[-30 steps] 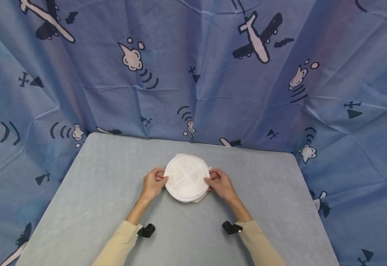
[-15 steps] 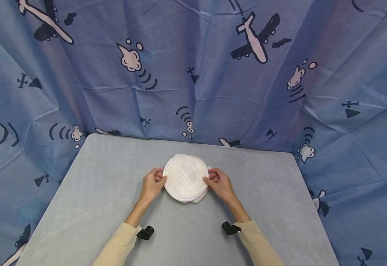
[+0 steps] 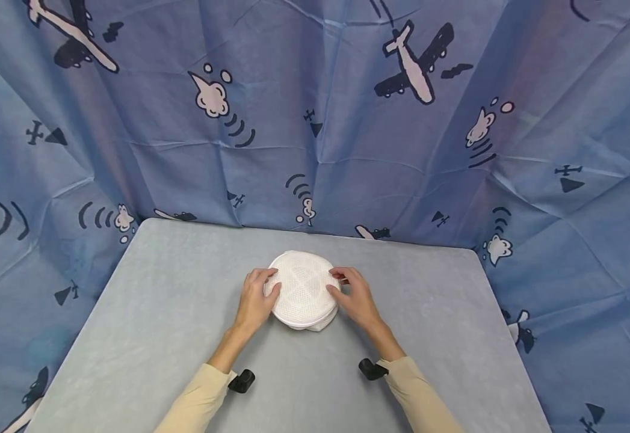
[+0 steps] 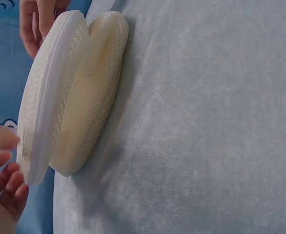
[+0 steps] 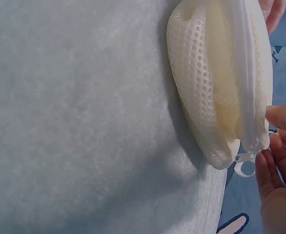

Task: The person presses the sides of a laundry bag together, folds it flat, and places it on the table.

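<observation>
A round white mesh laundry bag [image 3: 302, 291] lies near the middle of the table. A white zipper band [image 4: 50, 102] runs around its upper rim, and a softer mesh body [image 5: 194, 73] bulges out beneath. My left hand [image 3: 254, 300] is at the bag's left edge, thumb and index finger spread apart over the top. On the opposite edge, my right hand [image 3: 357, 299] has its thumb and index finger apart at the rim. In the right wrist view, a zipper pull [image 5: 244, 165] with a white loop hangs beside the right fingertips [image 5: 262, 158].
The bag rests on a pale grey-blue table [image 3: 185, 288]. A blue curtain [image 3: 271, 120] printed with airplanes hangs behind the table and along both sides.
Both hands have loosened their pinch on the bag's edges; thumb and index fingers are now spread over the top. The left hand has shifted slightly inward. The bag stays about where it was.
</observation>
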Available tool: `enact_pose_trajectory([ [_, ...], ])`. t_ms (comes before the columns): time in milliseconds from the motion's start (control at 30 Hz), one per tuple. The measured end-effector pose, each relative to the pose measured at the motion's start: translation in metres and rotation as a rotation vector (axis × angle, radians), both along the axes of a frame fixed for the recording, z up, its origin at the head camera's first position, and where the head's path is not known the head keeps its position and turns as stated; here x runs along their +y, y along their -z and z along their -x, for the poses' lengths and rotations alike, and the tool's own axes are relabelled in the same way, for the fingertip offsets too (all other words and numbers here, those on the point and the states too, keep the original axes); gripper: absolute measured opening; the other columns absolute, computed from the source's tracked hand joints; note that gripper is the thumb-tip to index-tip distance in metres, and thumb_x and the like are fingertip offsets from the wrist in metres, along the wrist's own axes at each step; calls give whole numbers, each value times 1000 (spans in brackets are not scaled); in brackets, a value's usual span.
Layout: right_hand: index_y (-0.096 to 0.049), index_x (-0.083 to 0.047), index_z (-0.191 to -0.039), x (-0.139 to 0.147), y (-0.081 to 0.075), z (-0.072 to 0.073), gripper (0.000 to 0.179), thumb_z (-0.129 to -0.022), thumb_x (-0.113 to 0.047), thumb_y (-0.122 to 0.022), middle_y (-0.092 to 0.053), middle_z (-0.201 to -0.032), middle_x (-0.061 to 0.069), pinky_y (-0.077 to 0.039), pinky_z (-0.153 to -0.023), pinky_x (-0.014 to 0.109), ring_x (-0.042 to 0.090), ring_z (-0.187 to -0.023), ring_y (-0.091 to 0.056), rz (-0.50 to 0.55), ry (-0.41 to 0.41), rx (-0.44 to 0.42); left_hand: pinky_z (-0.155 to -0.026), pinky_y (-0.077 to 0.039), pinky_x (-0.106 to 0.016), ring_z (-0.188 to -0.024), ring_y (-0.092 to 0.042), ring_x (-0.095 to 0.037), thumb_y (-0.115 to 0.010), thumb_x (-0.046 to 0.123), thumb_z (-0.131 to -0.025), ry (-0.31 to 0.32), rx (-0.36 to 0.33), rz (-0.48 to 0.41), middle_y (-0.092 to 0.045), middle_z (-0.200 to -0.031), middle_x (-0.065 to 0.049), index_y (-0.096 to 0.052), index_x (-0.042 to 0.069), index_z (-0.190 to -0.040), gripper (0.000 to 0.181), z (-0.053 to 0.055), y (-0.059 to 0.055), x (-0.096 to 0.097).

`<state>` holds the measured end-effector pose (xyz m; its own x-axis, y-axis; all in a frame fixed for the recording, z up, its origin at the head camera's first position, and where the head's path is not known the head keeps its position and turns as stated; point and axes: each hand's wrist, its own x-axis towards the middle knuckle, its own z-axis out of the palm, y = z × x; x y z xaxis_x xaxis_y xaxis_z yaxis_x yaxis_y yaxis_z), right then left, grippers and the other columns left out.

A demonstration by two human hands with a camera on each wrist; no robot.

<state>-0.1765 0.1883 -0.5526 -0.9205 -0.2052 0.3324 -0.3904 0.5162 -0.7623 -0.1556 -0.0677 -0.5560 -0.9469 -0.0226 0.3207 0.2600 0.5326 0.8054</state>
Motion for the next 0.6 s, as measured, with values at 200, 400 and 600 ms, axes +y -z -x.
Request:
enact_pose_trajectory([
  [200,-69,-1,-122,-5,2,3,37,-88,-9,-81,-66,-120,15,-45,-101,51,34,-115,-57,-91,-52,25,-90,-48,-47,-100,-58,-35,-85,13,-84,59,62,60,-67,-112,-18,-71,-3,-120,42,2,6,2],
  [400,-68,-1,-123,-9,8,5,41,-88,-15,-83,-65,-125,17,-39,-107,57,39,-123,-53,-110,-97,0,-88,-47,-47,-100,-55,-33,-88,18,-82,80,38,121,-66,-114,-15,-72,0,-120,46,2,7,4],
  [600,-67,0,-124,-12,12,5,42,-89,-16,-82,-63,-126,19,-41,-106,57,40,-122,-53,-161,-117,20,-89,-47,-47,-100,-55,-32,-89,18,-81,77,37,189,-65,-114,-16,-73,0,-120,45,3,12,6],
])
